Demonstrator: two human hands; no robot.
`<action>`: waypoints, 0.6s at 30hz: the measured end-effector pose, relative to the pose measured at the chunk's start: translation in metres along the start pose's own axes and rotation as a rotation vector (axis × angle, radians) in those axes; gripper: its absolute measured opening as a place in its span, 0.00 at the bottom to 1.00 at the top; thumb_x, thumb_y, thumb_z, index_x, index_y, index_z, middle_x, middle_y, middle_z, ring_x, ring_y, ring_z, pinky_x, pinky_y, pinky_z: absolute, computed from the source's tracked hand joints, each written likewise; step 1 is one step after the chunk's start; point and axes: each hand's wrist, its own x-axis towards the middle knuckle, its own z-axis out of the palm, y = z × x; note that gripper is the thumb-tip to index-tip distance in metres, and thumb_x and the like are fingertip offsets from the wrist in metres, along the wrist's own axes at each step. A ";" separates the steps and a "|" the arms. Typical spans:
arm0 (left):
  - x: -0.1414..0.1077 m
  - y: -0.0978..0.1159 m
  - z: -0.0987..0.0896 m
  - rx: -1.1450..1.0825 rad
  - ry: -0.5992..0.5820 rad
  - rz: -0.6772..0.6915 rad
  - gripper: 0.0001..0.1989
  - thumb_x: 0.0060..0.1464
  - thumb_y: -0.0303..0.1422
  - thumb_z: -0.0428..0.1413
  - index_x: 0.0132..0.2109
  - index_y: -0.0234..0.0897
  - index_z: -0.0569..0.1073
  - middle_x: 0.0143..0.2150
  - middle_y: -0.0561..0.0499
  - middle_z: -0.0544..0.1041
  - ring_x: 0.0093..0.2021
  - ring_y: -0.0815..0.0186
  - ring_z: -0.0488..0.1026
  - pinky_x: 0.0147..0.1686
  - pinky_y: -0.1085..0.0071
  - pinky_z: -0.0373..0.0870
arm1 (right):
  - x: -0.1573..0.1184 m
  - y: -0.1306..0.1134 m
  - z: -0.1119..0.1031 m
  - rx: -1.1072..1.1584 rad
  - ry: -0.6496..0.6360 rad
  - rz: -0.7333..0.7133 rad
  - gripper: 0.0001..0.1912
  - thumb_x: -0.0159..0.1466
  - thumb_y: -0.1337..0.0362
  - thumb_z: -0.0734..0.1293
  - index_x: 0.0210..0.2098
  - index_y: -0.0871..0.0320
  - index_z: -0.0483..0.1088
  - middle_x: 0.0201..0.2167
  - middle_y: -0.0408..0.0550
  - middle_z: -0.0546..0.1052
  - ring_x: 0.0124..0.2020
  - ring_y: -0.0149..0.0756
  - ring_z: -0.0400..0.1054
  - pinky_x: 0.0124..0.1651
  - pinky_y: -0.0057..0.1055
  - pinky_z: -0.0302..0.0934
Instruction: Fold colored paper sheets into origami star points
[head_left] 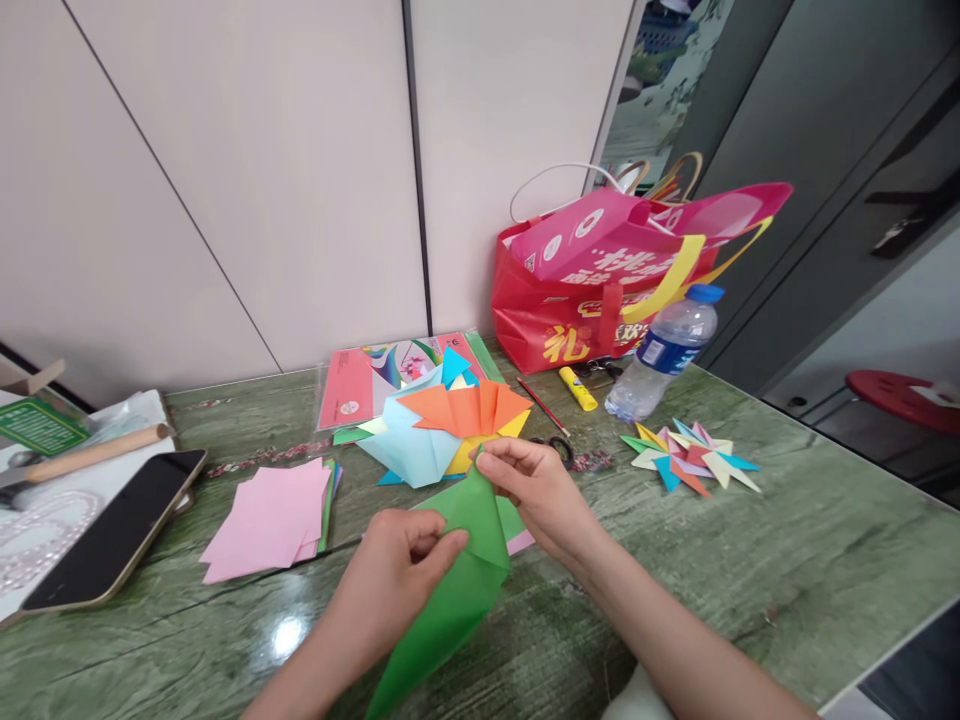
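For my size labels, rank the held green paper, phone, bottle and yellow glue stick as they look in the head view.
Held green paper and phone: too alike to rank, both near the camera
Bottle
Yellow glue stick

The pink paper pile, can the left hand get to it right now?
Probably yes: the pink paper pile lies near the left hand and nothing seems to stand between them, though that hand holds the green paper.

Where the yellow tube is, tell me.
In the head view, the yellow tube lies right of centre, between red pencil and bottle, in front of the red bag.
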 end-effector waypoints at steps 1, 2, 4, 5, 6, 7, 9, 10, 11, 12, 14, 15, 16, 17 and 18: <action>0.000 0.000 0.000 0.006 0.005 0.004 0.19 0.49 0.40 0.47 0.18 0.40 0.48 0.17 0.60 0.45 0.20 0.72 0.44 0.20 0.71 0.41 | 0.000 0.000 0.000 -0.011 0.003 -0.011 0.10 0.46 0.60 0.74 0.25 0.59 0.75 0.22 0.41 0.74 0.23 0.26 0.63 0.27 0.24 0.59; 0.001 -0.001 0.001 0.013 0.010 0.006 0.19 0.49 0.39 0.47 0.18 0.40 0.48 0.17 0.60 0.44 0.20 0.72 0.43 0.20 0.71 0.41 | 0.000 0.001 0.000 -0.026 0.006 -0.024 0.10 0.46 0.60 0.74 0.25 0.58 0.74 0.23 0.42 0.74 0.23 0.26 0.64 0.27 0.24 0.60; 0.001 -0.002 0.001 0.024 0.015 0.005 0.19 0.49 0.39 0.47 0.18 0.40 0.48 0.17 0.60 0.44 0.20 0.72 0.43 0.20 0.71 0.41 | 0.001 0.001 -0.001 -0.055 0.011 -0.052 0.10 0.44 0.61 0.75 0.25 0.58 0.74 0.24 0.42 0.75 0.26 0.29 0.66 0.30 0.26 0.62; 0.001 -0.002 0.001 0.025 0.013 0.003 0.19 0.49 0.39 0.47 0.18 0.40 0.48 0.17 0.60 0.44 0.20 0.72 0.43 0.20 0.71 0.41 | 0.001 0.002 -0.001 -0.065 0.014 -0.064 0.10 0.43 0.62 0.76 0.24 0.57 0.74 0.24 0.43 0.75 0.26 0.29 0.66 0.31 0.27 0.63; 0.001 -0.002 0.001 0.023 0.011 0.000 0.19 0.49 0.39 0.47 0.18 0.40 0.48 0.17 0.60 0.44 0.20 0.72 0.43 0.20 0.71 0.41 | 0.001 0.002 -0.002 -0.070 0.014 -0.070 0.11 0.42 0.62 0.76 0.24 0.57 0.74 0.24 0.43 0.75 0.27 0.30 0.67 0.32 0.27 0.64; 0.001 -0.002 0.001 0.018 0.008 -0.003 0.19 0.49 0.39 0.47 0.18 0.40 0.48 0.17 0.60 0.44 0.20 0.72 0.43 0.20 0.71 0.41 | 0.001 0.002 -0.002 -0.071 0.016 -0.072 0.11 0.42 0.62 0.76 0.24 0.57 0.74 0.24 0.43 0.75 0.27 0.30 0.67 0.32 0.28 0.64; 0.000 -0.001 0.001 0.003 -0.002 -0.009 0.19 0.49 0.39 0.47 0.18 0.40 0.48 0.17 0.60 0.45 0.20 0.72 0.44 0.20 0.71 0.41 | 0.001 0.002 -0.002 -0.068 0.023 -0.073 0.11 0.42 0.62 0.76 0.24 0.57 0.74 0.24 0.43 0.75 0.27 0.30 0.67 0.32 0.28 0.64; 0.000 -0.001 0.001 -0.007 -0.010 -0.014 0.19 0.49 0.39 0.47 0.18 0.40 0.48 0.17 0.60 0.45 0.19 0.72 0.43 0.20 0.71 0.41 | 0.001 0.002 -0.002 -0.066 0.027 -0.072 0.11 0.42 0.62 0.76 0.24 0.57 0.74 0.24 0.43 0.75 0.27 0.30 0.67 0.32 0.28 0.64; -0.001 -0.001 0.001 -0.017 -0.017 -0.019 0.19 0.49 0.39 0.47 0.18 0.40 0.48 0.17 0.61 0.45 0.19 0.72 0.43 0.20 0.71 0.40 | 0.000 0.002 -0.002 -0.063 0.030 -0.069 0.10 0.42 0.63 0.76 0.24 0.57 0.74 0.25 0.43 0.76 0.27 0.30 0.67 0.33 0.28 0.64; -0.001 0.000 0.001 -0.025 -0.023 -0.024 0.19 0.49 0.39 0.47 0.18 0.40 0.48 0.17 0.61 0.45 0.19 0.72 0.43 0.19 0.71 0.40 | 0.000 0.002 -0.002 -0.059 0.032 -0.065 0.10 0.42 0.63 0.76 0.24 0.57 0.74 0.25 0.43 0.76 0.27 0.30 0.67 0.33 0.29 0.64; -0.001 0.000 0.001 -0.034 -0.027 -0.027 0.19 0.50 0.40 0.47 0.18 0.40 0.48 0.17 0.61 0.45 0.19 0.72 0.43 0.19 0.71 0.40 | 0.000 0.001 -0.001 -0.050 0.036 -0.056 0.11 0.42 0.63 0.76 0.24 0.57 0.74 0.25 0.43 0.76 0.27 0.30 0.68 0.33 0.29 0.64; -0.001 0.000 0.001 -0.033 -0.025 -0.025 0.19 0.50 0.40 0.47 0.18 0.40 0.49 0.17 0.61 0.45 0.19 0.73 0.43 0.19 0.71 0.40 | 0.000 0.001 -0.001 -0.045 0.039 -0.053 0.11 0.42 0.63 0.76 0.24 0.57 0.74 0.25 0.43 0.76 0.27 0.30 0.68 0.34 0.29 0.64; -0.001 0.000 0.001 -0.031 -0.022 -0.021 0.18 0.50 0.40 0.47 0.18 0.40 0.49 0.17 0.61 0.45 0.19 0.73 0.43 0.19 0.71 0.40 | 0.000 0.001 -0.001 -0.040 0.041 -0.049 0.11 0.42 0.64 0.76 0.24 0.57 0.75 0.25 0.43 0.76 0.27 0.30 0.68 0.34 0.29 0.64; -0.001 0.000 0.001 -0.028 -0.022 -0.015 0.19 0.50 0.40 0.47 0.18 0.40 0.49 0.17 0.61 0.45 0.19 0.73 0.43 0.19 0.71 0.40 | 0.000 0.000 -0.001 -0.031 0.043 -0.046 0.11 0.41 0.64 0.76 0.24 0.57 0.75 0.25 0.43 0.76 0.27 0.30 0.68 0.34 0.28 0.64; 0.000 0.000 0.001 -0.027 -0.023 -0.011 0.19 0.50 0.40 0.47 0.18 0.40 0.48 0.17 0.61 0.45 0.19 0.73 0.43 0.19 0.71 0.40 | 0.000 0.000 -0.001 -0.019 0.045 -0.042 0.10 0.41 0.64 0.76 0.24 0.57 0.75 0.25 0.43 0.76 0.27 0.29 0.67 0.34 0.28 0.64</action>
